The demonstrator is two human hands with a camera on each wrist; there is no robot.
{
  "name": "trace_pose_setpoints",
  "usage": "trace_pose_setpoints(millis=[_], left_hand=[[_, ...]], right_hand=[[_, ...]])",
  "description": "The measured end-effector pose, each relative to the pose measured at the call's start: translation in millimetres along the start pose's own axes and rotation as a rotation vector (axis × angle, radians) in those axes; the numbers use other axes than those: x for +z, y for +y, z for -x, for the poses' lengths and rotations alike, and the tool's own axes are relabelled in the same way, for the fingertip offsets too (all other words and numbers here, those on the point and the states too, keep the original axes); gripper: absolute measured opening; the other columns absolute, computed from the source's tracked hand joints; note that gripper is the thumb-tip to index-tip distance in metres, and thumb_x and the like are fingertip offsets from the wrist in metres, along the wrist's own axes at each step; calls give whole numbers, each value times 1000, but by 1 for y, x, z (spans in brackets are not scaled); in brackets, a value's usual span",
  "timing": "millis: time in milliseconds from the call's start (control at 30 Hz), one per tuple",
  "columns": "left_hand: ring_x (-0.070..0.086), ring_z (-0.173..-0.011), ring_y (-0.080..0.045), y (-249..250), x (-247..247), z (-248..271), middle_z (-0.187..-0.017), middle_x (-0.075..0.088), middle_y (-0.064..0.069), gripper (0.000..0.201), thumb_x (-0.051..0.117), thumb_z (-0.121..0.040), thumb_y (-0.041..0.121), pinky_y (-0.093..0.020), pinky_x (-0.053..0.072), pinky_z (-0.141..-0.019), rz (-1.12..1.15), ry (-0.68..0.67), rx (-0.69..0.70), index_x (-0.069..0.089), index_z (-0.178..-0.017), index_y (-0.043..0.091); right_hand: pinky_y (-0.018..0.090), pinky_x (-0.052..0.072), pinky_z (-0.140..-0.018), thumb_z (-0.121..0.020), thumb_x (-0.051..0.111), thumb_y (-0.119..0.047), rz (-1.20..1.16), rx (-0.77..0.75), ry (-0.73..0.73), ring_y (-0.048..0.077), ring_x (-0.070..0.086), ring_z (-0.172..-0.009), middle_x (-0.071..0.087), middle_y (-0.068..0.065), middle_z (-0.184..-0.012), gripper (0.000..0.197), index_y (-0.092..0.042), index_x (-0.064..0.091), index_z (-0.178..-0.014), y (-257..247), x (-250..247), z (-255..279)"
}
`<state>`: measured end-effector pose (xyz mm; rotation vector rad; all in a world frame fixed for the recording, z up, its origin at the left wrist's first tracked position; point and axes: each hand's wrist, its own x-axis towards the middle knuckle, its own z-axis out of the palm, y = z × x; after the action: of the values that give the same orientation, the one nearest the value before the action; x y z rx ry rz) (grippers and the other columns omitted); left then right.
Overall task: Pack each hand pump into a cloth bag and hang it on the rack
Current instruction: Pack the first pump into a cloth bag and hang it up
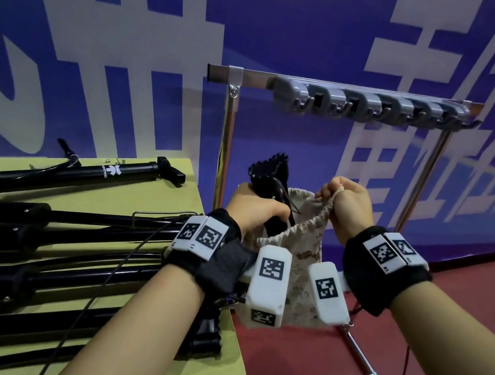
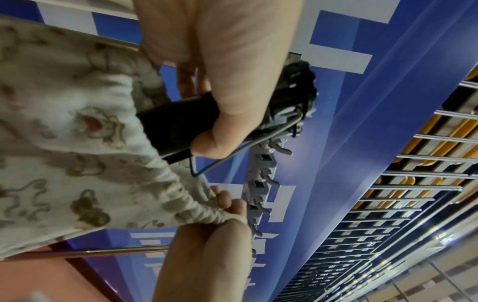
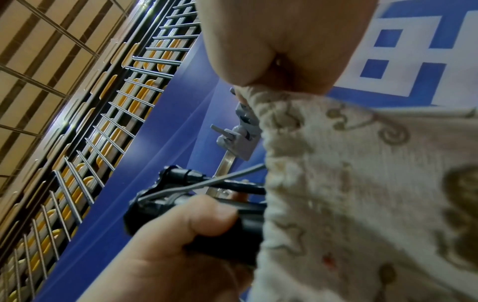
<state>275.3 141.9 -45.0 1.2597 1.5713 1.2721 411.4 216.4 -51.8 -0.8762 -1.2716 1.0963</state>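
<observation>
Cloth bag [image 1: 304, 228], pale with a printed pattern, held open in mid-air in front of the rack [image 1: 345, 92], mouth gathered on a drawstring. Hand pump [image 1: 269, 174], black, standing partly inside the bag, lower end hidden by the fabric, ribbed foot end projecting above the mouth with a thin wire bail alongside. Left hand [image 1: 252, 207] wrapped around the pump body just above the bag mouth. Right hand [image 1: 346, 203] closed in a fist, pinching the far edge of the bag rim and lifting it.

Counts: one bag in view; one pump in the bag; further black pumps [image 1: 40, 219] lying side by side on the yellow-green table [image 1: 147, 194] at left, one apart at the far edge [image 1: 86, 174], exact total not clear where they overlap. Row of grey hooks [image 1: 369, 106] on the top bar of the rack, about six or seven, none carrying anything.

Views compared: head view alone showing the table, spare pumps, whole rack frame and red floor [image 1: 443, 332]. Left wrist view showing the thumb [image 2: 220, 126] pressed across the pump barrel and the wire bail bent beneath it, plus the fingertips of the other hand bunching the rim. Right wrist view showing the bag fabric [image 3: 362, 183] close up and blurred, with the pump end [image 3: 181, 183] emerging beside it.
</observation>
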Motion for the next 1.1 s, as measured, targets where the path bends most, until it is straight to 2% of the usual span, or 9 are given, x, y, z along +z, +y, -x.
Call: trace_pose_setpoints(millis=[133,267,367,467,600,733,867,967,1100], left_hand=[[61,-92,-21,0,9,4,-78,69,-6,17,73,-51,18,-39,52,-88,-209,-50,43,66,-65,11],[49,-104,-24,2,7,5,-68,52,2,28,72,-64,28,-31,34,-88,-375,29,-9,46,-58,21],[43,-112,-27,4,5,8,-97,58,-6,28,68,-62,37,-33,30,-93,-423,20,-76,45,-61,22],[40,-125,-36,2,9,5,-132,45,-19,54,58,-49,37,-44,37,-105,-390,-54,-163,62,-95,10],[30,-136,-36,-2,9,0,-145,34,-25,48,47,-89,13,-37,22,-113,-463,-112,-177,44,-133,-5],[51,-113,-31,-8,4,-6,-124,54,-24,31,40,-96,6,-30,39,-83,-490,-153,-141,53,-122,-5],[45,-85,-22,-8,5,-10,-86,49,-16,34,32,-99,3,-27,35,-65,-513,-171,-160,40,-67,11],[39,-61,-17,-10,3,-14,-72,43,-7,35,35,-97,2,-21,29,-50,-507,-121,-142,36,-65,13],[42,-70,-20,-8,1,-9,-68,34,-5,21,37,-97,1,-21,27,-49,-455,-91,-182,38,-77,6]], right_hand=[[23,36,-59,-80,17,19,-17,-30,-50,18,39,-57,32,7,-59,41,-13,30,-57,-12,10,2],[24,29,-53,-73,14,22,-45,-38,-95,16,33,-53,28,6,-58,42,-14,29,-57,-25,21,6],[25,28,-53,-70,14,22,-18,-35,-111,16,31,-55,28,5,-56,41,-14,29,-58,-24,22,9],[25,29,-54,-66,14,23,35,-53,-148,16,32,-55,31,4,-52,41,-15,29,-57,-23,22,12],[25,28,-54,-67,14,22,-14,-46,-172,16,31,-55,32,-3,-46,41,-15,29,-57,-26,23,17],[20,31,-49,-75,12,19,-137,-13,-143,17,31,-53,32,-6,-41,41,-15,28,-58,-36,21,18],[22,26,-49,-69,9,19,-154,-15,-165,16,27,-52,31,-5,-41,40,-15,28,-57,-43,21,20],[22,25,-49,-64,9,19,-96,-63,-213,14,27,-50,32,-6,-42,39,-15,27,-57,-46,21,24],[21,22,-49,-63,14,21,98,-159,-211,9,27,-48,30,1,-52,39,-15,28,-56,-48,26,26]])
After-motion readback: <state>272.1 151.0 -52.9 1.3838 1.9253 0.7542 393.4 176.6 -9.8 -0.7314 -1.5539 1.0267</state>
